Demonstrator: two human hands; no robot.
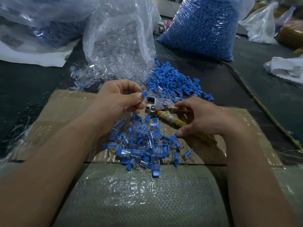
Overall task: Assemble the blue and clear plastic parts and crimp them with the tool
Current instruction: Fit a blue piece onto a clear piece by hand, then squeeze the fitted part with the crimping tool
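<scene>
My left hand [120, 97] pinches a small blue and clear part [145, 94] between thumb and fingers, right at the metal jaws of the crimp tool [158, 105]. My right hand [205, 119] grips the tool's cloth-wrapped handles [170, 119]. Below the tool, a heap of assembled blue-and-clear pieces [144, 145] lies on the cardboard sheet [62, 112]. Loose blue parts [173, 81] are piled behind the tool, and loose clear parts [85, 76] spill from an open clear bag [119, 38].
A full bag of blue parts [201, 27] stands at the back right. More plastic bags [37, 22] lie at the back left. White wrapping [287, 68] is at the far right. A woven sack [144, 197] covers my lap.
</scene>
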